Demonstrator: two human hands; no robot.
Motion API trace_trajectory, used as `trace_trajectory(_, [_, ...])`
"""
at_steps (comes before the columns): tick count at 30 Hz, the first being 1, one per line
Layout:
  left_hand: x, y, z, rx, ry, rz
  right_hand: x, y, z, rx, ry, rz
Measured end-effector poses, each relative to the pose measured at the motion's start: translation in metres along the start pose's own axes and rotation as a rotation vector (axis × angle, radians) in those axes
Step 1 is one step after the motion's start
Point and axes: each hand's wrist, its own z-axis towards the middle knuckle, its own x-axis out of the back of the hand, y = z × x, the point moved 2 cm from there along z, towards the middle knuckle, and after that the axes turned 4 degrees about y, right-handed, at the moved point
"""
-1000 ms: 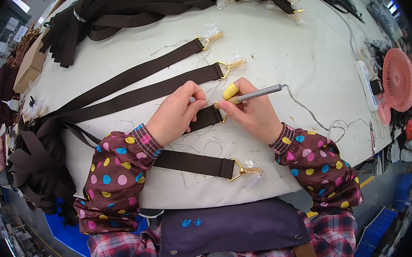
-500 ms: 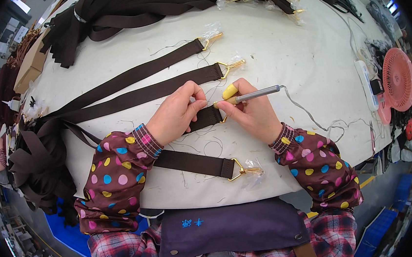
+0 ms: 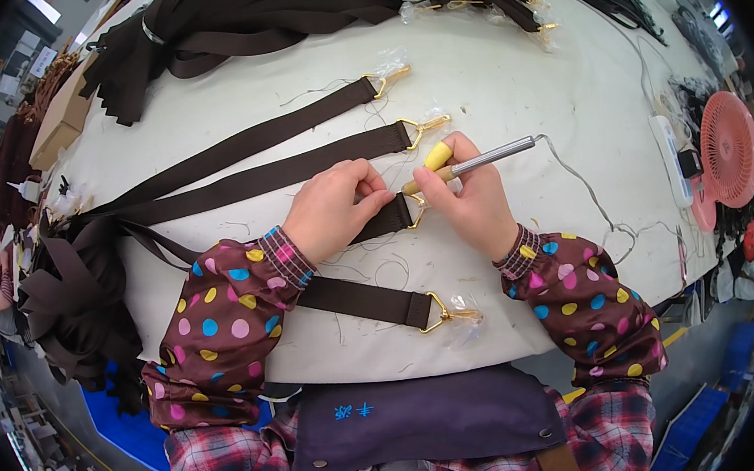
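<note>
Strap pile (image 3: 78, 306), dk brown, is slumping at the L end of the pale table (image 3: 561, 85). Two far straps (image 3: 295, 121) are running R from it, w/ gold clips (image 3: 435, 124) partly in clear plastic at their ends. Nearer, your L hand (image 3: 339, 207) is curling over the work strap (image 3: 391, 220), thumb by its end; can't tell what the fingers are gripping, if anything. That strap's lying mid-table btwn your hands, gold ring (image 3: 420, 215) facing R. A near strap (image 3: 356, 300) is lying closest to you. Your R hand (image 3: 473, 205) is grasping a pen-like tool (image 3: 497, 153), w/ a yellow finger cover (image 3: 437, 157) on one finger. Tool's L end is pointing at the strap end; can't tell if it's touching. Grey cord (image 3: 593, 199) is trailing off R. Farther R, a white power strip (image 3: 671, 160) is lying beside a pink fan (image 3: 730, 148).
</note>
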Motion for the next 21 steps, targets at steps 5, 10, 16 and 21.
trace_trajectory(5, [0.002, -0.004, -0.001, 0.022, -0.002, -0.124, -0.0059, 0.0051, -0.0039, -0.058, -0.058, 0.044])
trace_trajectory(10, [0.0064, 0.0006, -0.0018, 0.099, -0.063, -0.14, -0.0072, 0.0039, -0.0039, -0.032, -0.087, -0.038])
trace_trajectory(16, [0.0062, -0.0004, -0.0011, 0.092, -0.074, -0.128, -0.0075, 0.0054, -0.0036, -0.02, -0.092, -0.056])
trace_trajectory(21, [0.007, 0.0028, -0.0008, 0.091, -0.076, -0.126, -0.0074, 0.0079, -0.0033, -0.017, -0.102, -0.081])
